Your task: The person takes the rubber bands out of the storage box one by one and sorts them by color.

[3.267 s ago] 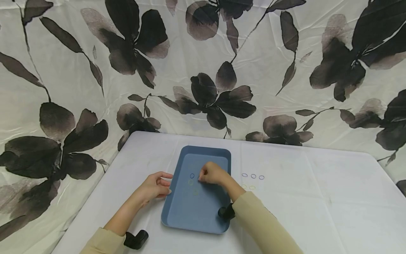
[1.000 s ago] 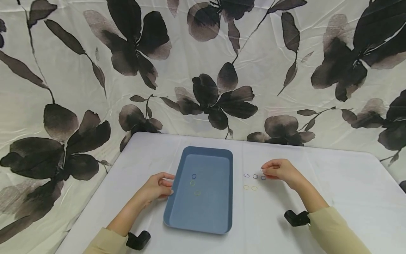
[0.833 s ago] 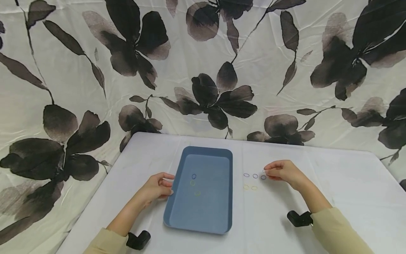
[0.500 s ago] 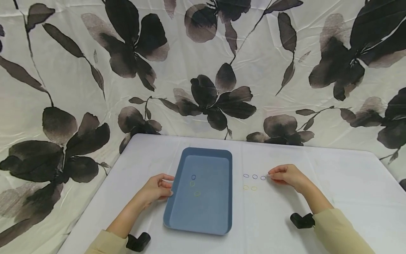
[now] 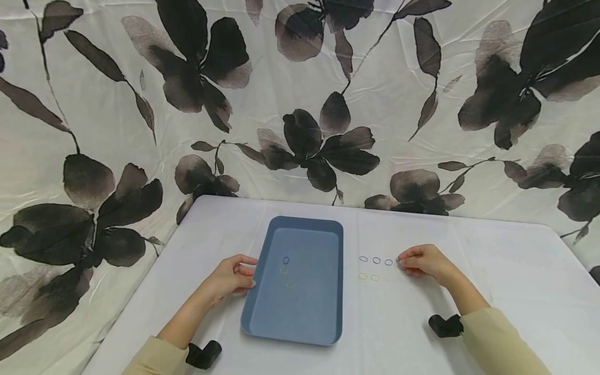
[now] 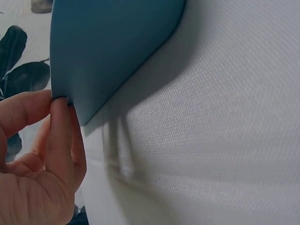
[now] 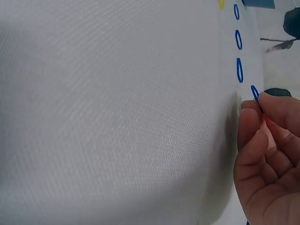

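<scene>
White table: left hand pinches tray at 9 o'clock; right hand pinches blue ring; light pinch should keep it round.

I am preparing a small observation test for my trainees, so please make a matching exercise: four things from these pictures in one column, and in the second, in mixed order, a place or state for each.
Column one
1. Left hand
2. Right hand
3. Tray
4. Row of three blue rings

Column two
A. Pinches a single blue ring
B. On the white cloth, between tray and right hand
C. Holds the tray's edge
D. Has two yellow rings inside

Pairs: 1-C, 2-A, 3-D, 4-B
</scene>
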`<state>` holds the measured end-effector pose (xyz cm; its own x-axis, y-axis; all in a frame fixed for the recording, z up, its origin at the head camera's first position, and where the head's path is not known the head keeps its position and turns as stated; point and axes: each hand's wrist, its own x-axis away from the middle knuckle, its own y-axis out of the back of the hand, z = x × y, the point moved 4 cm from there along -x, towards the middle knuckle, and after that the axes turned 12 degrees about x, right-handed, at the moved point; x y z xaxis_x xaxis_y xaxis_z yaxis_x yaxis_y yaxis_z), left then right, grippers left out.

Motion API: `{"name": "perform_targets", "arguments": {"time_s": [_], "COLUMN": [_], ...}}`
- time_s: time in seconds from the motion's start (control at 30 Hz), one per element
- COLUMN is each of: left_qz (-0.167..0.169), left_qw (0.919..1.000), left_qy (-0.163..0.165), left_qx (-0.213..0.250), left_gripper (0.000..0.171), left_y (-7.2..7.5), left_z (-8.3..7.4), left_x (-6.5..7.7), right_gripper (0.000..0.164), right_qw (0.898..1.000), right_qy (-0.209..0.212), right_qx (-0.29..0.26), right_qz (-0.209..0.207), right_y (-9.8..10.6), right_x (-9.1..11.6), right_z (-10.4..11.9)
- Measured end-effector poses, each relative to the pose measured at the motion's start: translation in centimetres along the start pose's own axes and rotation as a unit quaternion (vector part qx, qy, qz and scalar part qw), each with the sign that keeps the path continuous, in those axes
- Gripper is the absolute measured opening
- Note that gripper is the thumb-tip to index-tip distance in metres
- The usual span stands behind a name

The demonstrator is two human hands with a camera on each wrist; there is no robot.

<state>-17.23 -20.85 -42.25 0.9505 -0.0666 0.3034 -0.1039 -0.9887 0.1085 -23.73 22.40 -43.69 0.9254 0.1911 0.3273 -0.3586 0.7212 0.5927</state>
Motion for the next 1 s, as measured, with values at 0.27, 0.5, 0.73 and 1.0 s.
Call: {"name": "perform_targets", "arguments": {"time_s": [0.27,0.5,0.73,1.0], "left_qz": [0.004,0.013,0.008,0.003], "left_qw": [1.0000,0.9999,1.0000,0.9999], "left_qy": [-0.001,-0.007,-0.003,-0.008], "left_qx": [0.004,0.006,0.002,-0.005], "left_gripper": [0.050,0.051,0.050,0.049], "left_y": [-0.1,-0.2,-0.1,0.0], "left_z": [0.1,-0.1,0.1,-0.2], "left_x": [-0.1,-0.1,-0.1,-0.1], "right_gripper": [0.019,0.019,0.019,0.018], "right_qw": [1.000,0.999,0.999,0.997], "right_qy": [-0.008,-0.007,-0.015,-0.014], "right_qx": [0.021,0.035,0.042,0.078], "right_qz": [-0.006,-0.007,-0.003,-0.003], "right_y": [-0.2,0.1,0.1,1.6], "right_x": [-0.4,-0.7,-0.6,-0.6], "right_z": [-0.2,-0.1,0.0,0.5]}}
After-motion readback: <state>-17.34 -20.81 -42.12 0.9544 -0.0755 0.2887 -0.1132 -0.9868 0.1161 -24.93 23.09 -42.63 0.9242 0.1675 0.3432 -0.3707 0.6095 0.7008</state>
